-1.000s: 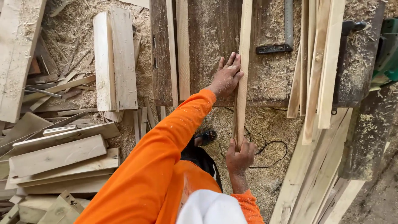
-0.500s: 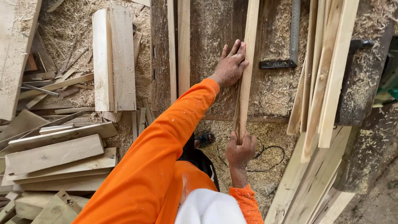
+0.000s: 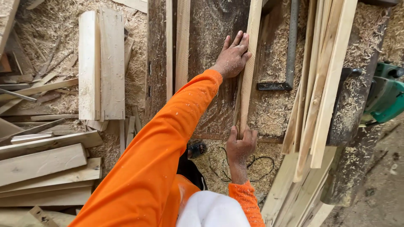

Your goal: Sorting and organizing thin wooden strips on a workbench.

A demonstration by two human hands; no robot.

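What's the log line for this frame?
left hand: flat on wood strip | right hand: grips strip's near end | surface: sawdust-covered bench

The slat [image 3: 249, 63] under the left hand [image 3: 232, 56] is pale, bare wood, sawn matt. The desk [image 3: 210, 25] is dark, worn wood under rough sawdust. A bar [image 3: 291, 42] on it looks like dull grey metal. The boards [image 3: 101, 63] are raw light wood. The machine [image 3: 387, 94] has glossy green plastic. The sleeve [image 3: 168, 138] is matt orange cloth, dusted.
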